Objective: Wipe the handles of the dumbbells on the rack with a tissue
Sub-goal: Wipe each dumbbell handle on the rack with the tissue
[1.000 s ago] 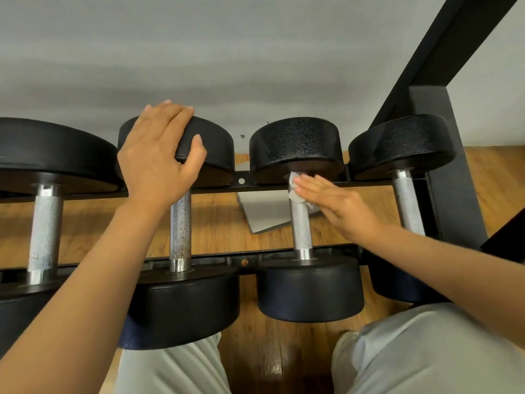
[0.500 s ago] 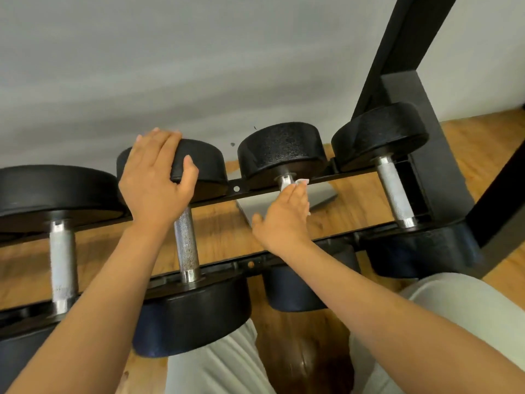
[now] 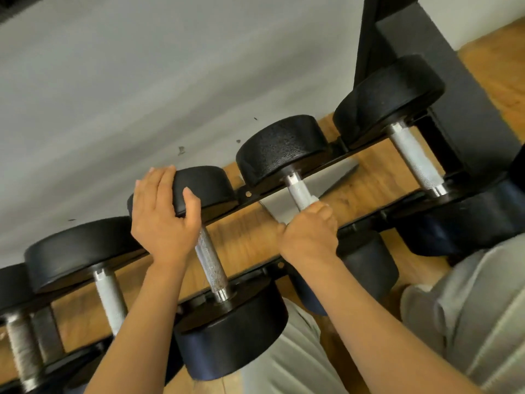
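Right now the right hand [image 3: 308, 231] is curling around the lower part of a knurled handle [image 3: 298, 191], the third dumbbell from the rack's left end, and a sliver of white tissue [image 3: 312, 199] is peeking out above the knuckles, so the grip is closing on the tissue-wrapped bar; most of the tissue is hiding inside the fist. Wrapping the fingers fully round probably lets the paper reach the whole circumference in one stroke along the bar. The left hand [image 3: 163, 220] is resting over the far weight head [image 3: 204, 189] of the neighbouring dumbbell, fingers fairly straight across the top and thumb lying against its face, apparently bracing the person as they lean in over the rack's near rail [image 3: 255, 273]. That neighbour's handle [image 3: 211, 260] is lying bare between the two rails, as is the handle [image 3: 416, 162] of the dumbbell toward the rack's right end, beside the dark upright post [image 3: 377, 32].
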A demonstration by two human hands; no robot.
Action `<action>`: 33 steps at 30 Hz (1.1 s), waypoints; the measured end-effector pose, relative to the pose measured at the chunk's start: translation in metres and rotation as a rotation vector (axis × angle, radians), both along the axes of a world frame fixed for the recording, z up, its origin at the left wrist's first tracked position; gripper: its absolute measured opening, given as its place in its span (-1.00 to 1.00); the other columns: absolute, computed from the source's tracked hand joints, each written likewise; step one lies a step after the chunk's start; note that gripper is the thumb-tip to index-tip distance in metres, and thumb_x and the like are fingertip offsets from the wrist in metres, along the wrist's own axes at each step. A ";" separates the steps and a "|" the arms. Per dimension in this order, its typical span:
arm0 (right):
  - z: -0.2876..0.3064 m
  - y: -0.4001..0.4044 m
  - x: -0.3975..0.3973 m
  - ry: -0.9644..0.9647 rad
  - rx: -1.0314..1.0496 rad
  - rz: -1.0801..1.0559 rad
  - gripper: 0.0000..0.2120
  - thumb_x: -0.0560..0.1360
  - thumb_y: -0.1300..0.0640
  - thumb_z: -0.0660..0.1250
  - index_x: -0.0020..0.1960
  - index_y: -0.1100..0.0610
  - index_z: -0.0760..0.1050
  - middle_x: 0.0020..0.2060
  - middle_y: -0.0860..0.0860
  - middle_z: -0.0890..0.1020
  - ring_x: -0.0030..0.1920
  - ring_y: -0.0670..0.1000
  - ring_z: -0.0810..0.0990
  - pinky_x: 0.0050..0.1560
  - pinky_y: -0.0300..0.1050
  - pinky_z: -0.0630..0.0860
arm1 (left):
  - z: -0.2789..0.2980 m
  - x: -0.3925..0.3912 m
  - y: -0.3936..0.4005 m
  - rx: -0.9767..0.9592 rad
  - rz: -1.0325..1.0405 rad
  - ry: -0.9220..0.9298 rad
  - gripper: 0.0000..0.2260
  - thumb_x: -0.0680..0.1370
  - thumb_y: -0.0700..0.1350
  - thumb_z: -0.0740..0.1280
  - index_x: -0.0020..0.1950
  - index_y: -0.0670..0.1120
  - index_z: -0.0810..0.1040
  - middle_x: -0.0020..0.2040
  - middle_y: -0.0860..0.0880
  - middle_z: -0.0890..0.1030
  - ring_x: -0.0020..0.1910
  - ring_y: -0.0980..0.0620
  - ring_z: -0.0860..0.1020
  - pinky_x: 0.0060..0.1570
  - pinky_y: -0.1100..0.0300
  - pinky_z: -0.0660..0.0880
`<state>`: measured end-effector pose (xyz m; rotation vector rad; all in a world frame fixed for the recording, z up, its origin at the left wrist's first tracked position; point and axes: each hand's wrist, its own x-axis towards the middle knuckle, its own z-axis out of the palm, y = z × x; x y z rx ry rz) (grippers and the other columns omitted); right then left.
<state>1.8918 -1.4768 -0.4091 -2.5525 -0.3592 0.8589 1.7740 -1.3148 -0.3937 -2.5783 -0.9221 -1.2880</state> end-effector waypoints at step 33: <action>0.013 -0.020 -0.006 0.074 -0.183 0.324 -0.16 0.66 -0.08 0.10 0.42 0.53 -0.34 0.48 0.43 -0.04 0.52 0.35 -0.06 0.50 0.21 -0.26 | -0.005 -0.006 0.010 0.035 -0.110 0.075 -0.70 0.60 -0.20 0.25 0.30 -0.27 0.53 0.19 -0.32 0.59 0.23 -0.31 0.54 0.21 -0.29 0.47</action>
